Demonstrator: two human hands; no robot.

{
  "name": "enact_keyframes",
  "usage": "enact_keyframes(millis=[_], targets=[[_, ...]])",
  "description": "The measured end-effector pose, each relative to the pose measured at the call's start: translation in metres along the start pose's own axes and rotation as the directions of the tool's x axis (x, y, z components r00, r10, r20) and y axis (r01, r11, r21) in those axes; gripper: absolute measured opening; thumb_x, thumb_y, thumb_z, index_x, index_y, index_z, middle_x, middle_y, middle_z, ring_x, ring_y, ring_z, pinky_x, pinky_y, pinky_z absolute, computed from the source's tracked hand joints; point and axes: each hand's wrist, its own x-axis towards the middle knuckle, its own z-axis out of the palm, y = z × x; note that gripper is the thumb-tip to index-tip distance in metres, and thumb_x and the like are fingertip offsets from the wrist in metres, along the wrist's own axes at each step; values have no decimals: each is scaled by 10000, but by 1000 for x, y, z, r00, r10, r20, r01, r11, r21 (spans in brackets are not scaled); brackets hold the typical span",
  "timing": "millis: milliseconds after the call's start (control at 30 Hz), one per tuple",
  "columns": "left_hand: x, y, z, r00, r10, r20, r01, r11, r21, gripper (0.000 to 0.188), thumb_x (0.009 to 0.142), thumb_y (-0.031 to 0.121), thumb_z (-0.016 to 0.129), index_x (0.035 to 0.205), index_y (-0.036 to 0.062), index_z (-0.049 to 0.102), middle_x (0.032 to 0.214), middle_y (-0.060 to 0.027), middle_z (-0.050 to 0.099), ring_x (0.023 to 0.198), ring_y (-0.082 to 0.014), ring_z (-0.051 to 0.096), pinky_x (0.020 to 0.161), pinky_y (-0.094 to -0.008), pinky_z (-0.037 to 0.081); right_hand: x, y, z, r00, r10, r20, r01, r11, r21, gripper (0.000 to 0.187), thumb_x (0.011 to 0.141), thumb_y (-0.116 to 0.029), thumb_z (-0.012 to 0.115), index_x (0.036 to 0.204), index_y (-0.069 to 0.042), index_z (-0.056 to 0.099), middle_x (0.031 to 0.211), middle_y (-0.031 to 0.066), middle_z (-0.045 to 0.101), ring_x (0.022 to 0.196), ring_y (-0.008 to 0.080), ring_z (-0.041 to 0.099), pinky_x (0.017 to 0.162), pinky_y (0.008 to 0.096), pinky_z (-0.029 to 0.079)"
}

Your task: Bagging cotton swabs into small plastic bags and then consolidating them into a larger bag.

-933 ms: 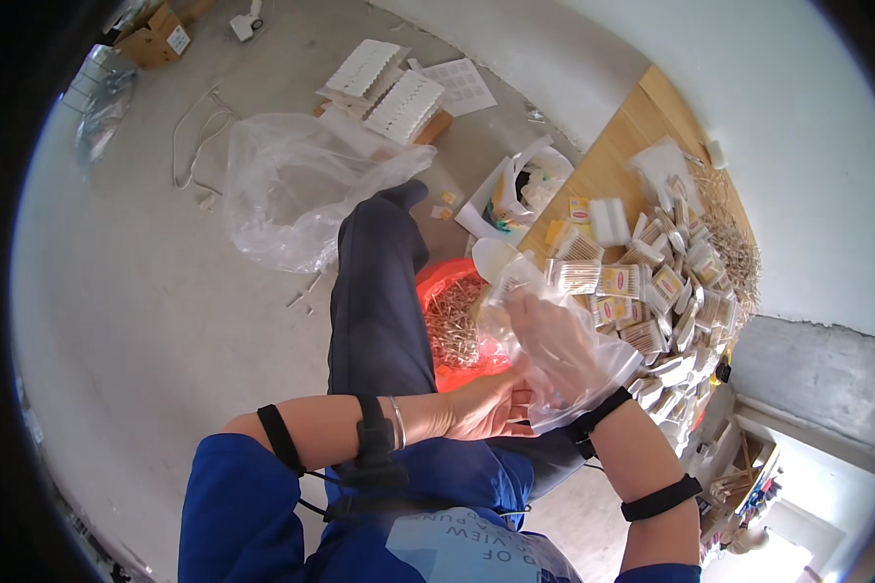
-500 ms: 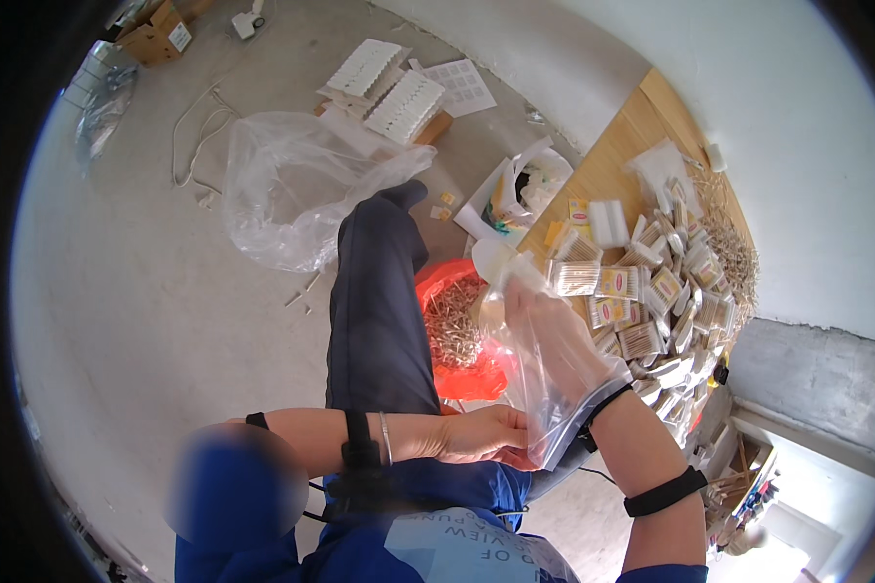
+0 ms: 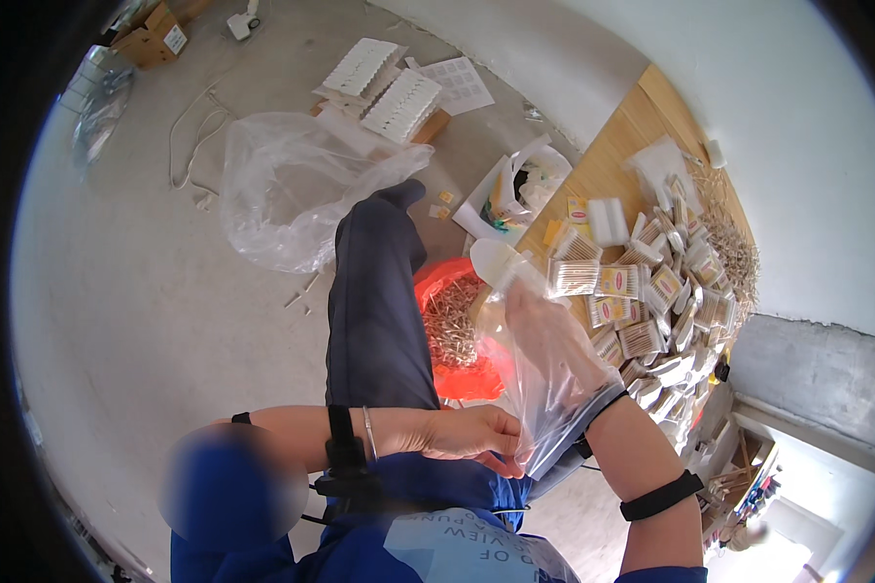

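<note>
A clear plastic bag (image 3: 544,389) is drawn over my right hand (image 3: 544,325), which reaches away from me inside it. The film blurs those fingers, so I cannot tell whether they are spread or closed. At their far end a pale, translucent rounded piece (image 3: 496,260) stands out; whether it belongs to the bag is unclear. My left hand (image 3: 476,437) is closed in a pinch on the bag's near edge, beside my right wrist. Just beyond the hands, a red plastic bag (image 3: 472,381) holds many thin wooden-looking sticks (image 3: 450,325).
A wooden table (image 3: 598,160) on the right carries a heap of clear packs of cotton swabs (image 3: 642,282) and loose sticks. A white bag (image 3: 544,180) stands by it. On the floor lie a large clear bag (image 3: 272,199), white trays (image 3: 399,102) and a cable (image 3: 199,146).
My left hand has shifted slightly left and down, still pinching the bag's edge. The right hand stays inside the bag, nearly in place.
</note>
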Motion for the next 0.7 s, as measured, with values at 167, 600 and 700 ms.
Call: enact_keyframes(millis=[167, 600, 700], targets=[[0, 0, 1, 1000, 1, 6, -1, 1000, -2, 208, 935, 221, 554, 1029, 46, 616, 980, -46, 602, 976, -156, 580, 932, -321, 466, -2, 0, -1, 990, -82, -115, 46, 956, -288, 145, 762, -55, 548, 882, 26, 556, 744, 83, 597, 646, 197, 669, 480, 283, 532], [10, 6, 14, 984, 140, -108, -156, 976, -153, 169, 953, 213, 520, 1012, 74, 596, 966, -30, 602, 937, -137, 588, 896, -295, 474, -48, 10, 7, 986, -115, -122, 124, 990, 64, 263, 784, -69, 533, 1033, 8, 566, 886, 121, 606, 815, 219, 632, 646, 332, 520], [14, 4, 7, 982, 162, -96, -177, 969, -175, 185, 954, 217, 515, 1035, 68, 589, 971, -46, 607, 934, -146, 592, 895, -304, 478, -83, 19, -49, 919, -368, -141, 384, 917, 110, 266, 803, -61, 552, 1066, -23, 581, 916, 133, 604, 842, 244, 621, 685, 358, 518]])
